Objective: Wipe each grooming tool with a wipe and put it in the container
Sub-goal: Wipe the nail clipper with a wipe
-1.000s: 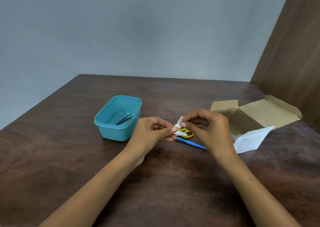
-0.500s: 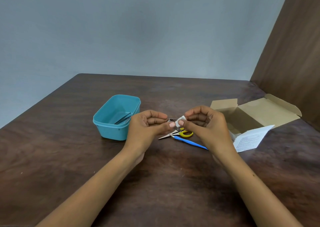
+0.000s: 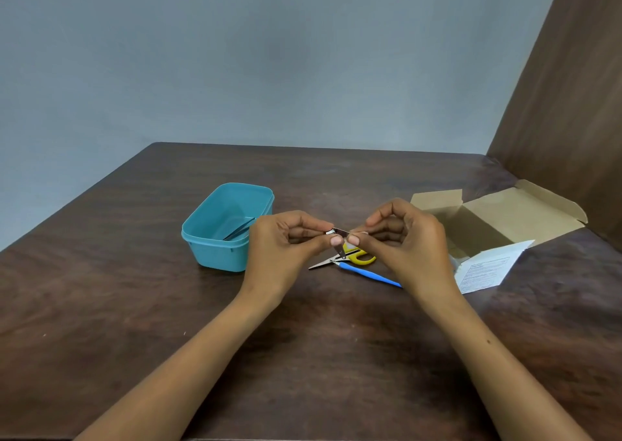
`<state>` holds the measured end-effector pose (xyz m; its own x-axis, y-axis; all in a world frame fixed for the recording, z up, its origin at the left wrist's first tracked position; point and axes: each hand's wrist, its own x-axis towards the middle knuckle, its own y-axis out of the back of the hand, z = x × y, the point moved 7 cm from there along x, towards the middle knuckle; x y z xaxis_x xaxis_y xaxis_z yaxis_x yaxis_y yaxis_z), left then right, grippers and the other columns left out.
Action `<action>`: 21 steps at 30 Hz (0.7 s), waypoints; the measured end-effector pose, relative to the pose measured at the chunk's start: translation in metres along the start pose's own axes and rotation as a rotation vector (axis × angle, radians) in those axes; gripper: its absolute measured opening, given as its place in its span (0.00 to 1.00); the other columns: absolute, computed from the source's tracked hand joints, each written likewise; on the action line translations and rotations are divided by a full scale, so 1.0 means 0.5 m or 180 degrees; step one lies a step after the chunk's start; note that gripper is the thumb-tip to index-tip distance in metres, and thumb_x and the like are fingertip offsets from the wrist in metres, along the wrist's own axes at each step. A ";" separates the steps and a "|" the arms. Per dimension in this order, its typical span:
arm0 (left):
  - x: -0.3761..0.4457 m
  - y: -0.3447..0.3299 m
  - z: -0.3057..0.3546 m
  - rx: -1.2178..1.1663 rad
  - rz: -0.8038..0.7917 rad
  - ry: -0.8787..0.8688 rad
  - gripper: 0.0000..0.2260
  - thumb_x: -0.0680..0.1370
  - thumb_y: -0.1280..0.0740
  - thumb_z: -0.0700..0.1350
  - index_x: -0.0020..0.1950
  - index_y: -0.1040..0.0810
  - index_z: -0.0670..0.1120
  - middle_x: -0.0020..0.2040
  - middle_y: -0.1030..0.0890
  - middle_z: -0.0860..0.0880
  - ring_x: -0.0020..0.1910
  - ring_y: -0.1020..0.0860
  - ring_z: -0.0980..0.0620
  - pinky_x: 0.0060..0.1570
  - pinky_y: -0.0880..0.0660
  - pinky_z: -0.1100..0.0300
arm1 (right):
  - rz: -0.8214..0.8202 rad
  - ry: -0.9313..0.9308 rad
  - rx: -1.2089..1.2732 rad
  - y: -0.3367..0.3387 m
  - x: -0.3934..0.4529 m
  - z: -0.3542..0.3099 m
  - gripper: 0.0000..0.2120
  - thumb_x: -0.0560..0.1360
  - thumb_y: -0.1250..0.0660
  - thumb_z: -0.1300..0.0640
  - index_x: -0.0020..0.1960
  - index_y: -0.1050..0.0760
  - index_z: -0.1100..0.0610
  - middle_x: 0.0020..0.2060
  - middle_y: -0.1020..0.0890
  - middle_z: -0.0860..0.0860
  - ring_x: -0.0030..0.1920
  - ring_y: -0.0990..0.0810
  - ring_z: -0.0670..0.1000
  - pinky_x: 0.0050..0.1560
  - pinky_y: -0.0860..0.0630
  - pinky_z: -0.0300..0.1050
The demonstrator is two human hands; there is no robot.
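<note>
Both grips pinch a small metal nail clipper point(image 3: 339, 238) above mid-worktop: left hand point(image 3: 286, 242) on one end, right hand point(image 3: 404, 238) pressing a wipe point(image 3: 357, 235) against the other. Best rub every face before dropping it into the teal container point(image 3: 215, 248) nearer the left edge.

A: Position of the container point(image 3: 215, 238)?
B: Left on the counter point(image 3: 134, 306), a tool point(image 3: 239, 228) inside.
A: And right of it?
B: Scissors point(image 3: 350, 258), a handled tool point(image 3: 370, 275) just nearer; the open box point(image 3: 515, 215) far right, leaflet point(image 3: 488, 265) before it.
</note>
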<state>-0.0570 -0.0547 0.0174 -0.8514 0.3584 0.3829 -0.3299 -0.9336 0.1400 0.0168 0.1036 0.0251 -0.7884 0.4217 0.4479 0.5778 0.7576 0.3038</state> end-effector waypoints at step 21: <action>0.003 -0.004 -0.013 -0.0431 0.0002 0.0093 0.07 0.66 0.24 0.36 0.42 0.17 0.42 0.39 0.14 0.46 0.40 0.16 0.52 0.42 0.19 0.59 | 0.0058 -0.0148 0.0182 0.002 0.000 0.000 0.17 0.62 0.21 0.66 0.36 0.29 0.54 0.34 0.15 0.54 0.37 0.15 0.48 0.43 0.18 0.47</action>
<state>-0.0603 -0.0520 0.0119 -0.8625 0.3597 0.3560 -0.3798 -0.9249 0.0145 0.0173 0.1045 0.0256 -0.7876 0.4573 0.4130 0.5802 0.7762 0.2469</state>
